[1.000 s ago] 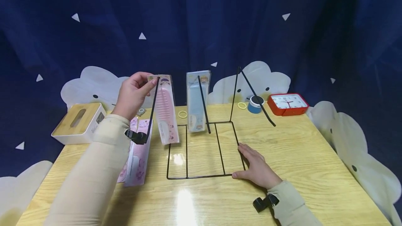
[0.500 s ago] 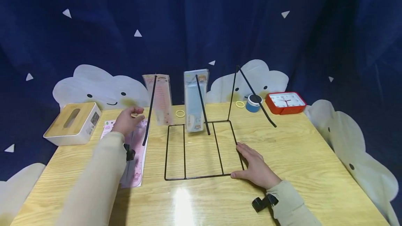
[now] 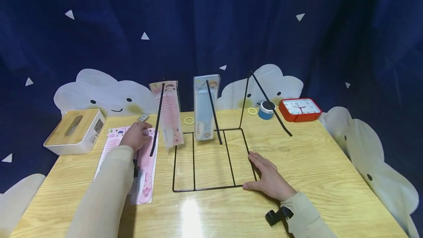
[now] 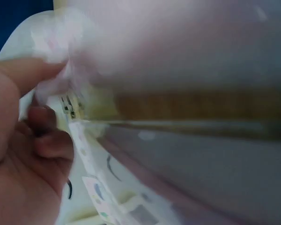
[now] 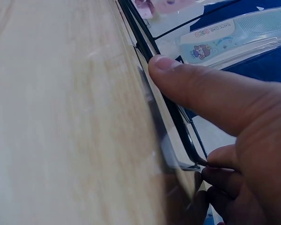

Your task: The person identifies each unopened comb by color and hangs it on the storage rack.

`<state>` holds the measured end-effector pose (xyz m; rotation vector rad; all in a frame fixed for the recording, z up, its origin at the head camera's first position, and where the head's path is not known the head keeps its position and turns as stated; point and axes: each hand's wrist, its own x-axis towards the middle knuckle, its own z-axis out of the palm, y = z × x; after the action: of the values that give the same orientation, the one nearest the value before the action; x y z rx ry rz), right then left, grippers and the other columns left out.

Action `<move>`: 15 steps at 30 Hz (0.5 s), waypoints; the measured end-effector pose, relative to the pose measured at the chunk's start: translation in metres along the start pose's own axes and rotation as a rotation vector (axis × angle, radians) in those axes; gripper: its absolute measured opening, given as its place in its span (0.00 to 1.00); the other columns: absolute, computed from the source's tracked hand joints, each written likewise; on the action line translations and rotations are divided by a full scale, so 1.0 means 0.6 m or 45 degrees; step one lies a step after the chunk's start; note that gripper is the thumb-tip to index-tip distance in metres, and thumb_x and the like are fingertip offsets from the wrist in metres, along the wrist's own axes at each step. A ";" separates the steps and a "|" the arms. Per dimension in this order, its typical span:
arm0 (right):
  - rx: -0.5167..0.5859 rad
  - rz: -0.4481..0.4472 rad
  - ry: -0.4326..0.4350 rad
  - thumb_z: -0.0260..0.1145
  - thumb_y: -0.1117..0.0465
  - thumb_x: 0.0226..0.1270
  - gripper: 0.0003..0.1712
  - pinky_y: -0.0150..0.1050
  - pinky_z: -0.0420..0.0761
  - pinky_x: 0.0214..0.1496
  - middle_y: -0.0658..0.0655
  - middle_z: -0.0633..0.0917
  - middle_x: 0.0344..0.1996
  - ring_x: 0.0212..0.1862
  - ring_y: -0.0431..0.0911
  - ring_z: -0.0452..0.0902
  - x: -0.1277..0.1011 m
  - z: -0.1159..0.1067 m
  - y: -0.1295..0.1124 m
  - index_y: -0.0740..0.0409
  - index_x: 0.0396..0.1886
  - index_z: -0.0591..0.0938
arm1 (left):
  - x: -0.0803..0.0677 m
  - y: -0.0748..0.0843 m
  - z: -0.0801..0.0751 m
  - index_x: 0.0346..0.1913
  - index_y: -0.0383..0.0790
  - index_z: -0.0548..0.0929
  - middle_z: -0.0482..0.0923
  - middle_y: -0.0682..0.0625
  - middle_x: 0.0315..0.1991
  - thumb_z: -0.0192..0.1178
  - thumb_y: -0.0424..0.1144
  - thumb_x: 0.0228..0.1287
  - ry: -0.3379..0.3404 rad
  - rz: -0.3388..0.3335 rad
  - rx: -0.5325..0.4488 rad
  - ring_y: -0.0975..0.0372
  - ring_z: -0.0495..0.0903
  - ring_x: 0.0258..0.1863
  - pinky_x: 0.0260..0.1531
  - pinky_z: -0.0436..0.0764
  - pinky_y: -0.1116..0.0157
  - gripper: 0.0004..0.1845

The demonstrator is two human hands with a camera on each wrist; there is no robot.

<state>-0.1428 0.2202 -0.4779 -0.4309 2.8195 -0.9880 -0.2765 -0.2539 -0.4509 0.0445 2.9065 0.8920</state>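
Note:
My left hand [image 3: 134,138] is low over the pink packaged combs on the table, pinching the top end of one comb package [image 3: 146,179] between thumb and fingers. In the left wrist view its clear plastic [image 4: 178,56] fills much of the frame, blurred. Another pink comb package [image 3: 170,111] hangs from the left hook of a black wire display rack [image 3: 211,188]. Blue comb packages [image 3: 201,107] hang on the middle hook; the right hook carries nothing. My right hand [image 3: 271,179] grips the rack's front right base corner, thumb on the front bar, fingers along the side bar.
A tissue box with a wooden lid [image 3: 74,131] stands at the left. Along the back lie a small grey clip-like item [image 3: 143,118], yellow rings [image 3: 189,123], a blue jar-shaped thing [image 3: 265,113] and a red clock [image 3: 300,110]. A dark curtain [image 3: 185,28] hangs behind.
My left hand has let go of the pink comb package on the left hook and moved down-left to the packages on the table. The hung package sits further back. My right hand stays put.

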 end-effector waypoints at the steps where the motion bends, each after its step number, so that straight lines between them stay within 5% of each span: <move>1: -0.001 0.000 -0.001 0.78 0.34 0.47 0.65 0.68 0.51 0.72 0.61 0.60 0.77 0.78 0.61 0.49 0.000 0.001 0.000 0.61 0.78 0.62 | -0.007 0.001 -0.001 0.62 0.35 0.77 0.75 0.35 0.51 0.61 0.30 0.66 0.025 -0.015 -0.032 0.48 0.76 0.43 0.40 0.80 0.53 0.21; 6: 0.010 0.007 -0.011 0.78 0.33 0.47 0.65 0.67 0.50 0.73 0.61 0.60 0.78 0.78 0.61 0.49 0.001 0.005 0.000 0.61 0.78 0.61 | -0.058 0.020 -0.023 0.56 0.42 0.80 0.80 0.42 0.51 0.56 0.34 0.74 0.193 0.026 -0.172 0.51 0.74 0.43 0.39 0.76 0.58 0.12; 11: -0.008 -0.001 0.002 0.78 0.35 0.48 0.64 0.68 0.52 0.72 0.62 0.60 0.77 0.78 0.62 0.50 -0.002 0.002 0.000 0.63 0.77 0.62 | -0.137 0.060 -0.056 0.53 0.39 0.83 0.84 0.43 0.46 0.61 0.36 0.72 0.408 0.228 -0.265 0.59 0.79 0.41 0.40 0.77 0.69 0.10; 15: -0.004 -0.014 0.010 0.79 0.36 0.48 0.64 0.68 0.51 0.72 0.63 0.60 0.77 0.77 0.63 0.50 -0.004 -0.003 -0.001 0.64 0.77 0.62 | -0.209 0.100 -0.073 0.46 0.38 0.85 0.86 0.47 0.39 0.66 0.28 0.65 0.567 0.452 -0.289 0.70 0.79 0.34 0.33 0.77 0.80 0.08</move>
<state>-0.1408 0.2211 -0.4761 -0.4441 2.8289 -0.9894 -0.1563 -0.2356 -0.3703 0.4041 3.2323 1.4515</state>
